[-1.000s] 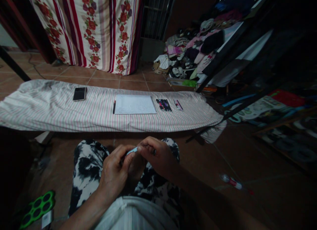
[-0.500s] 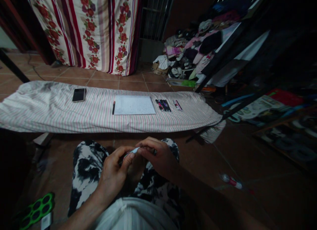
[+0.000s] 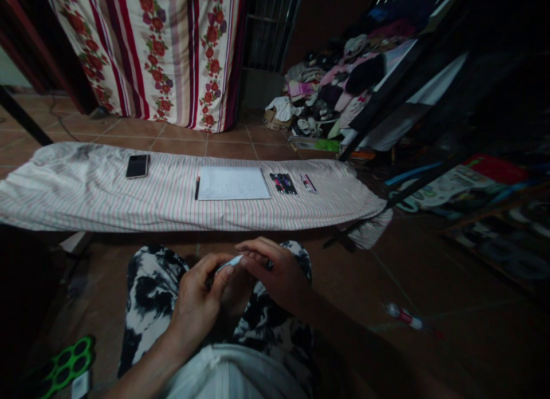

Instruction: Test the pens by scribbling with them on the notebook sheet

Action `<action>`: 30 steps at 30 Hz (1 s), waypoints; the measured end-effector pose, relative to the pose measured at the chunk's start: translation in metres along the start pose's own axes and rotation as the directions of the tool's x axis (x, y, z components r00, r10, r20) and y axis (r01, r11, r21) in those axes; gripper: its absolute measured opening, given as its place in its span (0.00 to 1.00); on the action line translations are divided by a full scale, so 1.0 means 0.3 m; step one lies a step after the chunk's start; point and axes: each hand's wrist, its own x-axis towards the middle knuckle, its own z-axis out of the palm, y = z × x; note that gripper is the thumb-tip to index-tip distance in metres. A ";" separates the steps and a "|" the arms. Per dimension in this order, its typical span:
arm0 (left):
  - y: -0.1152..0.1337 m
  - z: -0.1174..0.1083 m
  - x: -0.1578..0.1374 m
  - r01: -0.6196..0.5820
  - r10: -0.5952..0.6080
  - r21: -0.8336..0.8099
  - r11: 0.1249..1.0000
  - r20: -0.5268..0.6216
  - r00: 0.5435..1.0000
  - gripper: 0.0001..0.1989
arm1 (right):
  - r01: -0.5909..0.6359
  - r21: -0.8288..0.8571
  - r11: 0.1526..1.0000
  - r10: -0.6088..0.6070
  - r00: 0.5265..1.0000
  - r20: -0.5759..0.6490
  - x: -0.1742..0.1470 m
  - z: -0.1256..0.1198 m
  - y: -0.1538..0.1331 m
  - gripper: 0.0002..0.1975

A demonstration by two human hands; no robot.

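the left hand is clamped on a small pale blue object above the lap. the right hand meets its other end, though i cannot tell whether it grips. a notebook lies on the table beside several pens.

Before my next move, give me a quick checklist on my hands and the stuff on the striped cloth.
1. Left hand gripping the light-blue object: ok.
2. Right hand firm on its end: cannot tell; the fingers are at that end.
3. Spiral notebook flat on the striped cloth: ok.
4. Notebook's writing readable from here: not ok, too faint.
5. Smartphone apart from the notebook: ok.
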 end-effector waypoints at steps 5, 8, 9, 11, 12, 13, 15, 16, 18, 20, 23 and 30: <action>-0.003 0.004 -0.004 0.018 -0.018 -0.035 0.999 0.012 1.000 0.11 | -0.012 -0.002 1.000 0.012 1.000 0.009 0.005 -0.007 -0.006 0.05; -0.005 0.011 -0.009 0.012 -0.012 -0.027 1.000 0.006 1.000 0.10 | -0.032 -0.030 0.999 0.032 0.999 -0.005 0.004 -0.001 -0.003 0.05; -0.006 0.013 -0.010 0.005 -0.005 -0.017 1.000 -0.003 1.000 0.10 | -0.033 -0.040 0.999 0.033 0.999 -0.010 0.003 0.001 -0.002 0.05; -0.006 0.015 -0.011 -0.009 0.009 0.007 1.000 -0.015 1.000 0.10 | -0.043 -0.061 0.997 0.042 0.999 -0.015 0.001 0.006 0.001 0.05; -0.006 0.015 -0.011 -0.011 0.011 0.015 1.000 -0.016 1.000 0.10 | -0.050 -0.071 0.996 0.049 0.999 -0.016 0.000 0.007 0.002 0.05; -0.006 0.014 -0.010 -0.010 0.010 0.017 1.000 -0.013 1.000 0.10 | -0.058 -0.078 0.995 0.057 0.998 -0.015 0.000 0.008 0.002 0.05; -0.006 0.012 -0.007 0.004 -0.004 0.009 1.000 -0.009 1.000 0.11 | -0.061 -0.073 0.995 0.061 0.998 -0.008 -0.001 0.007 0.002 0.06; -0.006 0.011 -0.005 0.013 -0.013 0.003 1.000 -0.009 1.000 0.11 | -0.055 -0.060 0.997 0.055 0.999 0.000 0.000 0.006 0.001 0.06; -0.005 0.009 -0.001 0.029 -0.030 -0.014 0.999 -0.010 1.000 0.11 | -0.031 -0.028 0.999 0.031 0.999 0.017 0.002 0.001 -0.002 0.06; -0.004 0.008 0.001 0.040 -0.040 -0.031 0.999 -0.008 0.999 0.12 | -0.014 -0.006 1.000 0.014 1.000 0.022 0.004 -0.002 -0.003 0.06; 0.000 0.009 -0.001 0.046 -0.046 -0.042 0.998 -0.004 0.999 0.12 | -0.024 -0.016 1.000 0.024 1.000 0.001 0.005 -0.003 -0.004 0.05; 0.007 0.014 -0.008 -0.008 0.011 0.048 0.999 -0.058 0.998 0.10 | -0.055 -0.120 0.991 0.052 0.998 -0.028 0.001 0.010 -0.003 0.07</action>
